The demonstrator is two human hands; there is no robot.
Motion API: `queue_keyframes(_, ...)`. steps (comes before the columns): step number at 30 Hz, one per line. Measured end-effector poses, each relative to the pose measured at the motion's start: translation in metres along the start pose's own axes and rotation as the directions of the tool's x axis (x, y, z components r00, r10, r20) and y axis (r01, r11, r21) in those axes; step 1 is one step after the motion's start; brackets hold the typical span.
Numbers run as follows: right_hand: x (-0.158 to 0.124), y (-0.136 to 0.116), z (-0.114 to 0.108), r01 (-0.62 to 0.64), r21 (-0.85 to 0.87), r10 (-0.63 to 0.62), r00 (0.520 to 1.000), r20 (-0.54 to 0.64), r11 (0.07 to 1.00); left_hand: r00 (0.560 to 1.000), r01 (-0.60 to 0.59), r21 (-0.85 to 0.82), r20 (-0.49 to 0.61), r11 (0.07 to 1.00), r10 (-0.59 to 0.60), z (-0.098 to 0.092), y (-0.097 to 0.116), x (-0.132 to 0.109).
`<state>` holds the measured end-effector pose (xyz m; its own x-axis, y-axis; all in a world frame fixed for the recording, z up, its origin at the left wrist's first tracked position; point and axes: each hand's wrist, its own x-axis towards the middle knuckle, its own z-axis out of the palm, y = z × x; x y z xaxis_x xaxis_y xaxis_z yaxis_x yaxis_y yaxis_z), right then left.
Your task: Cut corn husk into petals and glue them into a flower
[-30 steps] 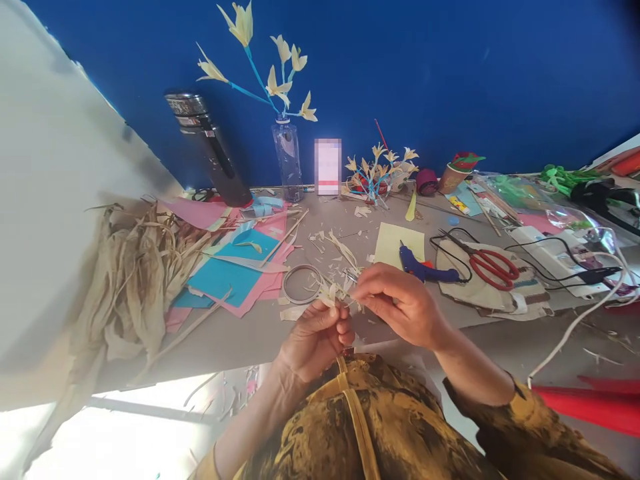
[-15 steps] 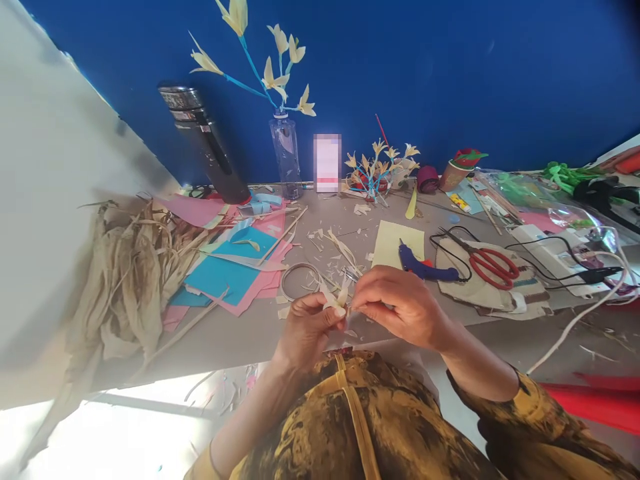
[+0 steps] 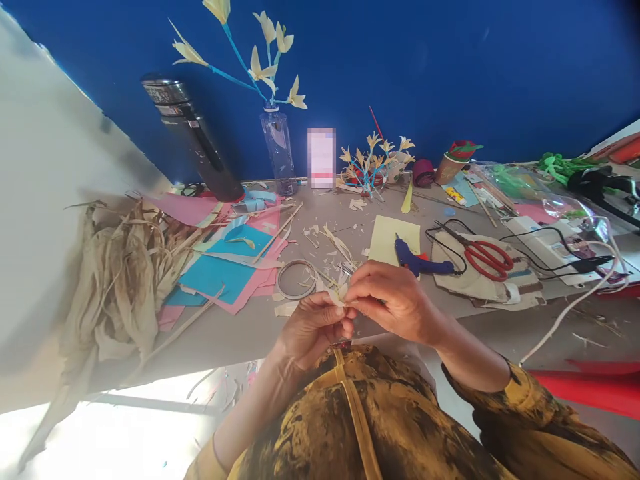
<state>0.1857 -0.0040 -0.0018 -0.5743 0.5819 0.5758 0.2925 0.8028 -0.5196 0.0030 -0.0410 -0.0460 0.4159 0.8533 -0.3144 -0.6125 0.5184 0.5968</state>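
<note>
Over the table's near edge, my left hand (image 3: 316, 325) pinches the base of a small cream-coloured artificial flower (image 3: 338, 291) whose pointed petals stick up. My right hand (image 3: 393, 300) is closed too, its thumb and forefinger pinching at the flower's lower right side. The fingers hide the flower's lower part. Just beyond the hands lie a roll of tape (image 3: 296, 279) and pale scraps (image 3: 337, 243). A blue glue gun (image 3: 420, 259) rests on a yellow paper square (image 3: 395, 230), right of my right hand.
Red-handled scissors (image 3: 487, 259) lie on a folded cloth at right, near a white power strip (image 3: 543, 250) with cables. Blue paper (image 3: 225, 270) and dried husks (image 3: 120, 287) occupy the left. At the back stand a black flask (image 3: 200, 147), a bottle (image 3: 279, 153) holding flowers, and a phone (image 3: 321, 159).
My right fingers have closed in against the flower, touching my left fingertips. The flower has turned slightly. The whole view has shifted a little.
</note>
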Motion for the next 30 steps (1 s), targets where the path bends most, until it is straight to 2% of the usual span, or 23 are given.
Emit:
queue_keyframes(11, -0.002, -0.008, 0.004, -0.038, 0.026, 0.04, 0.996, -0.082, 0.999, 0.997, 0.069, -0.006, 0.03, 0.998, -0.069, 0.001, -0.003, 0.0)
queue_keyframes(14, -0.01, -0.012, 0.009, -0.152, 0.092, 0.163, 0.977, -0.137, 0.984, 0.998, 0.052, -0.024, 0.036, 0.998, -0.052, 0.001, -0.004, -0.001)
queue_keyframes(16, -0.016, -0.015, 0.013, -0.257, 0.178, 0.289, 0.937, -0.195, 0.95, 0.999, 0.025, -0.033, 0.033, 0.999, -0.024, 0.001, -0.004, -0.001)
queue_keyframes(18, -0.023, -0.017, 0.017, -0.329, 0.285, 0.387, 0.905, -0.178, 0.9, 0.999, 0.01, -0.029, 0.043, 1.0, -0.009, 0.001, -0.004, -0.001)
queue_keyframes(20, -0.027, -0.017, 0.021, -0.359, 0.393, 0.43, 0.897, -0.106, 0.846, 0.998, 0.009, -0.012, 0.056, 1.0, -0.008, 0.001, -0.003, -0.001)
queue_keyframes(25, -0.029, -0.016, 0.02, -0.332, 0.648, 0.425, 0.905, 0.014, 0.685, 0.998, 0.034, 0.059, 0.041, 0.998, -0.037, 0.005, -0.002, -0.001)
queue_keyframes(27, -0.028, -0.016, 0.018, -0.305, 0.641, 0.389, 0.921, 0.01, 0.705, 0.999, 0.04, 0.074, 0.034, 0.996, -0.042, 0.006, -0.001, -0.002)
queue_keyframes(30, -0.029, -0.015, 0.016, -0.271, 0.556, 0.353, 0.935, -0.044, 0.786, 0.999, 0.038, 0.096, 0.007, 0.995, -0.039, 0.008, 0.0, -0.004)
